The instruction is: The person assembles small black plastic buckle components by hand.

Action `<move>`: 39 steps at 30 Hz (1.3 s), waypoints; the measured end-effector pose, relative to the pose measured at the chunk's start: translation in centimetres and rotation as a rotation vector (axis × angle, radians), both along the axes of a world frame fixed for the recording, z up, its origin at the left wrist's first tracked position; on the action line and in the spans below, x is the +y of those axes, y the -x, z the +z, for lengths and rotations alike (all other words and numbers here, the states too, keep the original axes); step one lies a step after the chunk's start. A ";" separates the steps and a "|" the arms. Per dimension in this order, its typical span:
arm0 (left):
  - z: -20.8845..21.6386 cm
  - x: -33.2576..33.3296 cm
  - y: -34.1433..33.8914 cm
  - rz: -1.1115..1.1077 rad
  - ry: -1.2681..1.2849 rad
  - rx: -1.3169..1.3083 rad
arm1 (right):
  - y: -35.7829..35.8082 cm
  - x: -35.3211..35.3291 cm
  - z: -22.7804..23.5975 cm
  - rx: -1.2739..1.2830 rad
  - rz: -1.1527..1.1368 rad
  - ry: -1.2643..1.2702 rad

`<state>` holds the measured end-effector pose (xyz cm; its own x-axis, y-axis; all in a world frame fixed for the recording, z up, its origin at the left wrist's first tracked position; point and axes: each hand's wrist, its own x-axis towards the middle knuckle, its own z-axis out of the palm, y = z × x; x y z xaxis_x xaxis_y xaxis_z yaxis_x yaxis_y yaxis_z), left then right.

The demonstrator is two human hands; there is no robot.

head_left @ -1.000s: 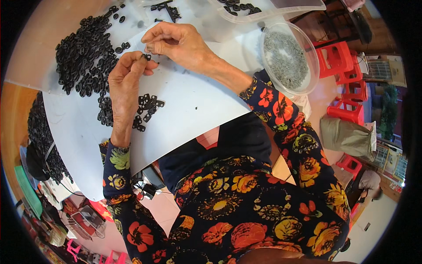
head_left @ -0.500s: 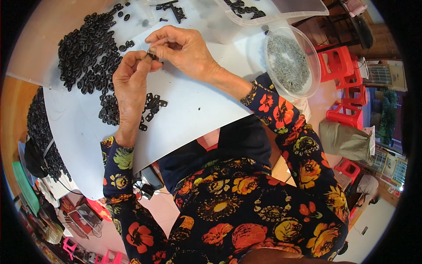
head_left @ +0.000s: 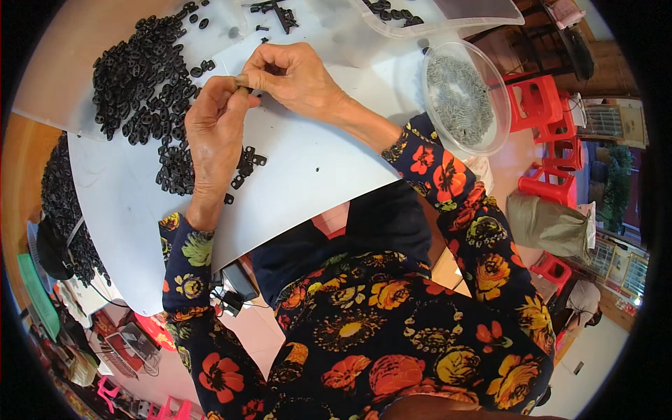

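Note:
Both hands meet above the white tabletop (head_left: pixel 294 168), fingertips together. Pinched between them is a small black plastic part (head_left: pixel 250 90), mostly covered by the fingers. My left hand (head_left: pixel 215 133) grips it from the left with thumb and forefinger. From the right, my right hand (head_left: pixel 299 82) presses thumb and finger on the same part. Left of the hands spreads a big heap of black oval two-holed plastic pieces (head_left: pixel 136 80). Beside my left wrist lies a smaller group of squarish black pieces (head_left: pixel 175 170), partly hidden by that hand.
A clear round tub (head_left: pixel 502 115) of small silvery metal pieces, perhaps springs, stands at the right. Beyond the hands lie some thin black parts (head_left: pixel 283 17) and a clear plastic tray (head_left: pixel 448 28). Red stools (head_left: pixel 535 101) and a sack (head_left: pixel 549 220) stand farther right.
Both hands have shifted slightly, my left hand to the right. The right thumb and finger have closed down onto the black part. A small black piece beyond the right hand now shows.

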<state>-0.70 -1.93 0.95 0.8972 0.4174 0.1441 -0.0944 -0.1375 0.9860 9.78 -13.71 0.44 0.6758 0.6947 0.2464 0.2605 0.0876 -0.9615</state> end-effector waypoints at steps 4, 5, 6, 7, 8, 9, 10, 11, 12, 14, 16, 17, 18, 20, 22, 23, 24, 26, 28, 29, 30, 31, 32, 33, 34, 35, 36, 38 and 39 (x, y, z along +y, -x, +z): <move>-0.5 0.4 -0.1 -0.014 0.016 -0.003 | -0.3 0.3 -0.5 0.032 0.027 -0.053; -0.6 0.5 -0.2 -0.015 0.084 -0.043 | -0.4 0.2 -0.5 0.031 0.028 -0.054; -0.6 0.5 -0.3 -0.017 0.154 -0.082 | -0.4 0.0 0.0 0.005 0.041 -0.051; -0.7 0.6 -0.2 -0.015 0.153 -0.082 | -0.4 -0.1 0.3 -0.020 0.054 -0.048; -0.8 0.7 -0.2 -0.046 0.163 -0.107 | -0.4 -0.1 0.3 -0.020 0.056 -0.049; -0.9 0.7 -0.2 -0.078 0.174 -0.130 | -0.4 -0.2 0.3 -0.034 0.056 -0.013; -0.9 0.7 -0.2 -0.077 0.175 -0.128 | -0.4 -0.3 0.3 -0.048 0.057 0.023; -0.9 0.6 -0.2 -0.067 0.172 -0.117 | -0.4 -0.3 0.3 -0.045 0.059 0.023; -0.8 0.6 -0.1 -0.056 0.169 -0.104 | -0.3 -0.3 0.3 -0.055 0.043 0.018; -0.6 0.2 -0.2 -0.042 0.178 -0.128 | -0.1 -0.2 0.4 -0.061 0.031 0.010; -0.5 -0.1 -0.1 -0.026 0.181 -0.158 | 0.2 0.0 0.9 -0.029 -0.042 0.026; -0.8 -0.3 0.1 -0.024 0.202 -0.148 | 0.4 0.0 0.9 -0.028 -0.036 0.020; -0.8 -0.3 0.1 -0.020 0.222 -0.139 | 0.5 0.0 0.7 0.004 -0.041 0.021; -0.5 -0.2 0.1 -0.011 0.209 -0.129 | 0.4 0.1 0.1 0.036 -0.038 0.015; -0.1 -0.1 -0.3 -0.007 0.113 -0.058 | 0.0 -0.2 -0.2 0.067 0.049 -0.089; 0.1 0.4 -0.4 -0.010 0.112 -0.057 | -0.2 -0.4 -0.3 0.067 0.047 -0.090; 0.3 1.5 -0.2 -0.034 0.060 -0.060 | -0.1 -0.3 0.1 0.069 0.048 -0.072; 1.5 3.5 0.6 0.023 -0.061 -0.047 | 0.1 -0.3 0.6 0.072 0.051 -0.055; 2.2 5.4 1.2 0.094 -0.202 -0.037 | 0.2 -0.8 0.7 0.218 0.059 -0.072; 2.2 6.2 1.4 0.167 -0.341 -0.027 | 0.1 -1.0 0.6 0.218 0.054 -0.073; 2.1 6.8 1.9 0.143 -0.412 -0.030 | 0.0 -0.9 0.4 0.179 0.056 -0.045; 1.9 7.0 2.1 0.145 -0.415 -0.029 | 0.0 -0.9 0.2 0.140 0.058 -0.016; 1.7 7.1 2.4 0.076 -0.709 -0.062 | 0.0 -0.7 0.2 0.141 0.060 -0.019; 1.6 7.0 2.4 0.001 -0.999 -0.097 | 0.0 -0.6 0.1 0.138 0.057 -0.024; 1.5 6.5 2.5 -0.028 -1.025 0.006 | 0.1 -0.5 0.1 0.134 0.053 -0.030; 1.4 6.1 2.5 -0.030 -1.024 0.005 | 0.2 -0.6 0.2 0.134 0.051 -0.029; 1.5 5.8 2.6 -0.046 -1.101 0.035 | 0.5 -0.7 0.4 0.102 0.042 -0.008; 1.3 5.7 2.4 -0.088 -1.171 0.100 | 0.5 -0.9 0.5 0.068 0.030 0.013; 0.9 5.8 2.3 -0.092 -1.172 0.096 | 0.3 -0.8 0.3 0.072 0.041 0.002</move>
